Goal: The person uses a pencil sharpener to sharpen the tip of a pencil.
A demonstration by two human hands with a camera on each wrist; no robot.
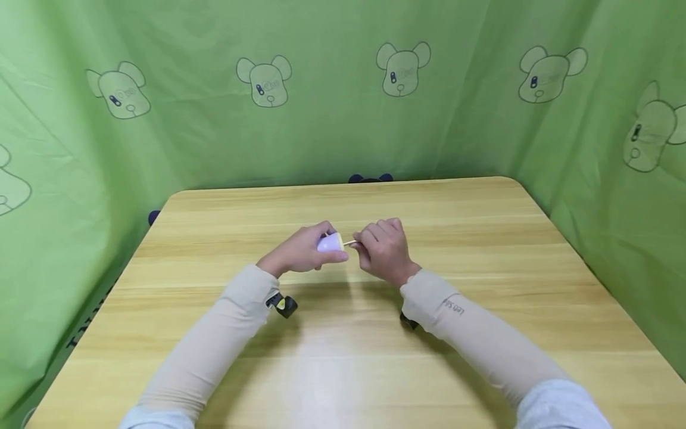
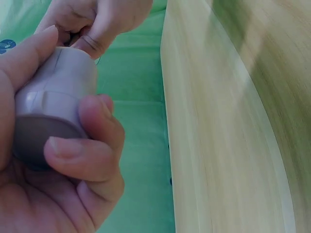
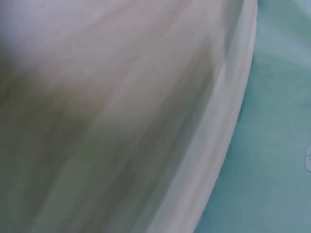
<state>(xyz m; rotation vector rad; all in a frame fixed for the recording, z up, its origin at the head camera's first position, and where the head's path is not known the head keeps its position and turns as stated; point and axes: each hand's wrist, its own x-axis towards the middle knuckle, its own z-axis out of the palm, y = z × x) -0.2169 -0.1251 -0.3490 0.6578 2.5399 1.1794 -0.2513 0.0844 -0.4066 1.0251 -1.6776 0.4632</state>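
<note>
So in the head view the left hand point(image 1: 305, 250) has its fingers round a lilac cup-shaped thing point(image 1: 329, 242), held up over the table point(image 1: 332, 333), and the right hand point(image 1: 384, 250) is bunched up, pinching a thin stick point(image 1: 349, 243) that seems to run to the cup's pale yellow end. My worry is a sideways pull: if the two hands don't stay in line, that skinny stick could bend or snap. Left wrist view: thumb and fingers wrap the cup's sides, its dark end faces the camera, and the right hand is right at the far end. The surface looks smooth, so imo a hard tug or twist could slip it out of the grip and drop it. Right wrist view is no help: blurry table and green curtain point(image 3: 272, 121), no hand showing, so I can't tell how firm that pinch is.
</note>
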